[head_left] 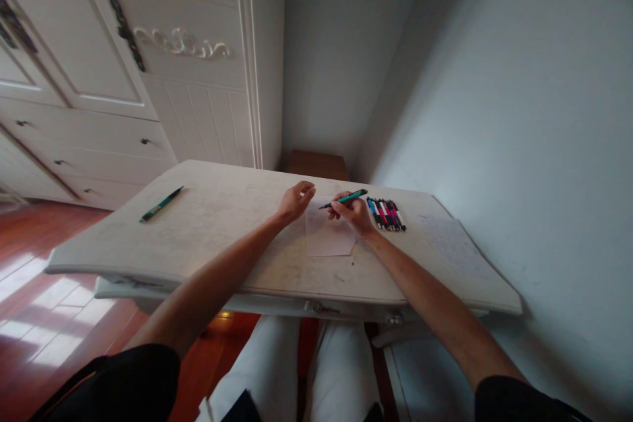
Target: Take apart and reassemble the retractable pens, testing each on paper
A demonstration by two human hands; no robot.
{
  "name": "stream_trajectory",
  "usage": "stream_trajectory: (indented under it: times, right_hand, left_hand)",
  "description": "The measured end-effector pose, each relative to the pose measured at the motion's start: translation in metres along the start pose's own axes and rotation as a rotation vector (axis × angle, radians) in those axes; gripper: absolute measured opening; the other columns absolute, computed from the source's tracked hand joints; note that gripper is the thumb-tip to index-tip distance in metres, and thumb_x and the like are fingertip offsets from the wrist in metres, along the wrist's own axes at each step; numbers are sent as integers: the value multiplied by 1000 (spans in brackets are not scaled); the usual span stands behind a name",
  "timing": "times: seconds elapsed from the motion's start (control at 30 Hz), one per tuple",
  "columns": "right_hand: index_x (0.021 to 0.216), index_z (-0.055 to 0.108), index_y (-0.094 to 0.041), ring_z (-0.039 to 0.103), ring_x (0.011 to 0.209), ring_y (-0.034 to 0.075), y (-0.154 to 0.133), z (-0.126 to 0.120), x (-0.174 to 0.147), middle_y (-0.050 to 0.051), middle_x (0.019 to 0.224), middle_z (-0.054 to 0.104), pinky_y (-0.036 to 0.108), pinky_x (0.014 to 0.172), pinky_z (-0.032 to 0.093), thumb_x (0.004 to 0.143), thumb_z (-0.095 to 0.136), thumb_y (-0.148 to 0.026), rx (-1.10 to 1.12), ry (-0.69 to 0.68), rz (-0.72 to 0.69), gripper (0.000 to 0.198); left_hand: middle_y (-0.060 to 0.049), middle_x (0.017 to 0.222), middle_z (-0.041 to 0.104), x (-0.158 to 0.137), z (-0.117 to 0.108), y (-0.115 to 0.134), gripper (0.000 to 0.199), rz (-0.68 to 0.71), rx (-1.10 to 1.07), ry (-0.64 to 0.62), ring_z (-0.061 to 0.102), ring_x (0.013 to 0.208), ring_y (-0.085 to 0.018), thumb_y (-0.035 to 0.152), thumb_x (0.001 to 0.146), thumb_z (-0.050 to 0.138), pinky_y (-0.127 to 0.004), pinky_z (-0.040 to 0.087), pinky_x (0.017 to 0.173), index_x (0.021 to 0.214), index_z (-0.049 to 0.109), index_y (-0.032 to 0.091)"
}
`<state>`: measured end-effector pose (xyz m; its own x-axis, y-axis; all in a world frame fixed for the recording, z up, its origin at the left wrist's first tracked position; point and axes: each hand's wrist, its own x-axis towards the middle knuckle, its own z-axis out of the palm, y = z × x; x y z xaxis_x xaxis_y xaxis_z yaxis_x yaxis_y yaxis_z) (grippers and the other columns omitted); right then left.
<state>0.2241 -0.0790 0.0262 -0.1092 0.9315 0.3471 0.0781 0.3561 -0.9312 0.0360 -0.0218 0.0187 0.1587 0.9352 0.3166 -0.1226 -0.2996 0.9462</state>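
My right hand (355, 216) grips a green pen (352, 197) with a dark tip and a dark end. The pen is tilted, its tip to the left above a sheet of white paper (329, 237). At the sheet's upper left edge is my left hand (295, 202), its fingers loosely bent and apart, with nothing seen in it. To the right of my right hand, several pens (386, 214) in blue, red, purple and black lie side by side in a row.
A second green pen (161, 204) lies at the left of the white desk (227, 231). Another sheet with faint marks (452, 244) lies at the right, near the wall (534, 112). A white cabinet (198, 99) stands behind on the left, and a brown box (318, 163) is beyond the back edge.
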Motion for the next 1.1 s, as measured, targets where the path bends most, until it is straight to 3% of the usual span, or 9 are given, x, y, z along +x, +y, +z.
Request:
stream_trajectory:
  times: [0.1, 0.27, 0.37, 0.57, 1.1]
  right_hand:
    - [86, 59, -16, 67, 60, 16, 6, -4, 1, 4, 69, 70, 28, 58, 52, 69, 75, -51, 8, -70, 39, 42]
    - [86, 65, -15, 66, 60, 17, 8, -3, 1, 4, 70, 70, 30, 61, 55, 72, 72, -46, -89, -112, -15, 35]
    - [80, 66, -15, 63, 56, 15, 4, -1, -2, 3, 67, 68, 28, 57, 52, 76, 67, -40, -240, -136, -68, 25]
    - [72, 64, -16, 55, 53, 12, 0, 3, -7, 1, 62, 63, 24, 53, 44, 76, 61, -28, -427, -127, -152, 14]
    - [79, 68, -15, 52, 57, 12, 3, 5, -9, 1, 64, 62, 26, 57, 43, 77, 62, -32, -406, -270, -166, 17]
  left_hand:
    - [-9, 101, 69, 4, -16, -10, 24, 205, 379, -17, 55, 112, -28, 19, 66, 74, -35, 39, 101, 90, 71, 22]
    - [-11, 138, 55, 2, -23, -14, 41, 191, 1042, -270, 44, 132, -28, 37, 86, 58, -44, 30, 111, 123, 62, 20]
    - [-11, 145, 48, 0, -20, -13, 46, 205, 1272, -384, 37, 138, -26, 46, 93, 46, -43, 31, 112, 130, 58, 22]
    - [-10, 142, 52, 0, -17, -13, 45, 223, 1345, -385, 41, 136, -25, 47, 96, 40, -41, 33, 111, 129, 58, 22]
    - [-11, 142, 51, -5, -10, -9, 43, 208, 1393, -366, 42, 134, -25, 43, 97, 40, -40, 32, 111, 128, 56, 18]
